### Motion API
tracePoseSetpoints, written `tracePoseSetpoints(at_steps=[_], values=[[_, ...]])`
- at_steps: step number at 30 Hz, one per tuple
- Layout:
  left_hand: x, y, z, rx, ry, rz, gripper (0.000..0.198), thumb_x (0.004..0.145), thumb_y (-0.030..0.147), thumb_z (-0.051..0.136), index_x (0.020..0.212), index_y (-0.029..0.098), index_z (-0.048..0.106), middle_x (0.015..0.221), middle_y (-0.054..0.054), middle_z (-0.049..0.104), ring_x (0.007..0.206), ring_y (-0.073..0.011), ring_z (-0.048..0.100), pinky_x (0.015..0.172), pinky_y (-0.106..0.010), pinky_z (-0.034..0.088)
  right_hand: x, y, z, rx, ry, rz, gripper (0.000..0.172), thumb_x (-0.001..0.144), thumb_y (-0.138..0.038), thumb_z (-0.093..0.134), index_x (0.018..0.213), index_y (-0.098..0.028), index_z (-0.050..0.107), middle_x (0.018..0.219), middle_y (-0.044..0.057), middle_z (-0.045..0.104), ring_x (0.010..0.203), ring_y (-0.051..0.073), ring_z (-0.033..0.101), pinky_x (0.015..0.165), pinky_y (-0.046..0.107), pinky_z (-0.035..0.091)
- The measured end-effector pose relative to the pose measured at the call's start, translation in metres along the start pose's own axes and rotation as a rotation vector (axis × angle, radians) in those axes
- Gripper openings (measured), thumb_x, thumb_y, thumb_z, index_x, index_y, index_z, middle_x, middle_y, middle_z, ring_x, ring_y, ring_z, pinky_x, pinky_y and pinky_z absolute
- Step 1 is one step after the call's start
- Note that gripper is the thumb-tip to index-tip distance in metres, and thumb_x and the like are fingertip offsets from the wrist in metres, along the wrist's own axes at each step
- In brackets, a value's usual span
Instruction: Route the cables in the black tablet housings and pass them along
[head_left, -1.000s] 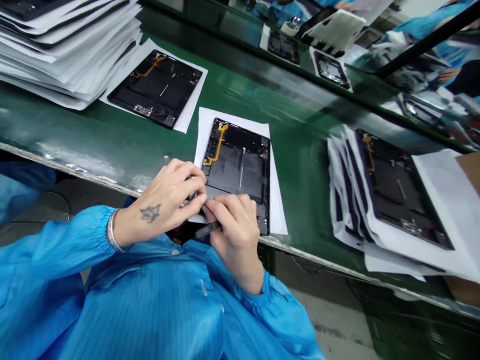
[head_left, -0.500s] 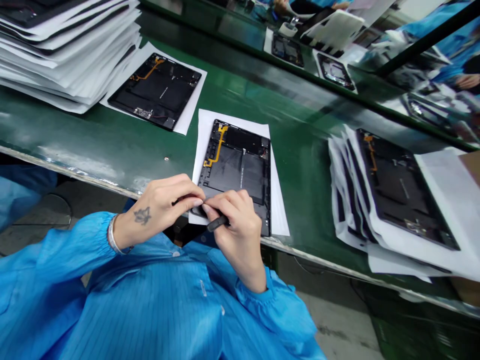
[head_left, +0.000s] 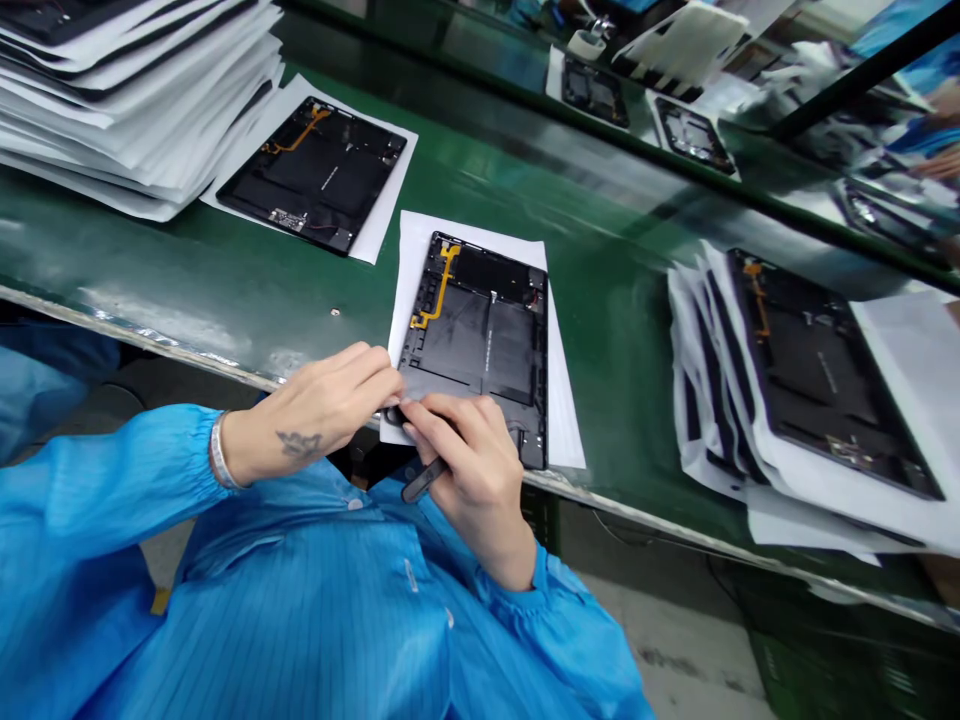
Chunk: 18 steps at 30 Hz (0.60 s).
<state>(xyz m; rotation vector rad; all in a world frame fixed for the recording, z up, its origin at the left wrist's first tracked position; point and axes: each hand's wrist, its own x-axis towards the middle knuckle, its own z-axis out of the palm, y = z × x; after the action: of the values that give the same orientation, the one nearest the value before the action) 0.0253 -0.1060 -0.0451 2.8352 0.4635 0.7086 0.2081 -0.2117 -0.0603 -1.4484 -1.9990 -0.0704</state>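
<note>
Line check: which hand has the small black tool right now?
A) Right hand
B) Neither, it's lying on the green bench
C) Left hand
A. The small black tool juts out from the fingers of the right hand, which is over the lower edge of the black tablet panel.

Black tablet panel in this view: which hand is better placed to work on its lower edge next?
Probably the right hand: it holds a black tool and rests on the panel.
</note>
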Motion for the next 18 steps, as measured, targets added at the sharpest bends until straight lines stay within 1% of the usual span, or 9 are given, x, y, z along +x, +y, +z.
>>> tracePoseSetpoints(at_steps=[3,7,10,13,15,18], values=[[-0.001,0.002,-0.003,0.139,-0.016,0.063,0.021,0.102,0.012,0.041,0.093,0.013,0.059,0.084,-0.006,0.056,0.077,-0.0194,0.050,0.068,-0.030,0.044,0.000,0.000,-0.001,0.003,-0.028,0.006,0.021,0.097,-0.014,0.056,0.114,-0.019,0.068,0.102,0.009,0.073,0.087,0.021,0.058,0.074,0.037,0.045],[-0.001,0.006,-0.005,0.207,-0.040,0.101,0.020,0.101,0.011,0.042,0.095,0.012,0.061,0.085,-0.007,0.057,0.077,-0.0204,0.049,0.066,-0.032,0.045,0.000,0.000,-0.002,0.025,-0.041,0.000,0.022,0.097,-0.014,0.056,0.114,-0.018,0.068,0.102,0.009,0.073,0.088,0.021,0.057,0.075,0.037,0.045],[0.001,0.010,-0.007,0.264,-0.024,0.119,0.020,0.101,0.011,0.043,0.094,0.011,0.061,0.082,-0.007,0.057,0.074,-0.0208,0.048,0.063,-0.032,0.043,0.000,0.000,-0.002,0.022,-0.044,-0.017,0.021,0.096,-0.011,0.057,0.113,-0.016,0.068,0.103,0.009,0.073,0.088,0.022,0.057,0.076,0.037,0.045],[0.002,0.012,-0.008,0.323,-0.006,0.145,0.022,0.102,0.012,0.042,0.092,0.011,0.062,0.080,-0.006,0.058,0.072,-0.0202,0.048,0.060,-0.032,0.042,0.000,0.001,-0.002,0.002,-0.054,-0.036,0.025,0.094,-0.006,0.056,0.113,-0.016,0.068,0.104,0.009,0.072,0.088,0.022,0.056,0.076,0.036,0.045],[0.001,0.011,-0.009,0.326,-0.013,0.135,0.021,0.101,0.012,0.044,0.093,0.011,0.063,0.079,-0.006,0.058,0.072,-0.0200,0.049,0.061,-0.031,0.043,0.000,0.002,-0.002,-0.008,-0.068,-0.041,0.028,0.092,-0.004,0.055,0.113,-0.016,0.068,0.106,0.009,0.072,0.089,0.022,0.055,0.077,0.036,0.045],[-0.007,0.005,-0.011,0.290,0.021,0.051,0.014,0.099,0.010,0.050,0.099,0.010,0.063,0.084,-0.006,0.061,0.075,-0.0199,0.054,0.065,-0.032,0.048,0.000,0.002,-0.002,-0.003,-0.077,-0.037,0.026,0.092,-0.004,0.056,0.113,-0.015,0.068,0.107,0.009,0.072,0.090,0.022,0.055,0.077,0.036,0.045]])
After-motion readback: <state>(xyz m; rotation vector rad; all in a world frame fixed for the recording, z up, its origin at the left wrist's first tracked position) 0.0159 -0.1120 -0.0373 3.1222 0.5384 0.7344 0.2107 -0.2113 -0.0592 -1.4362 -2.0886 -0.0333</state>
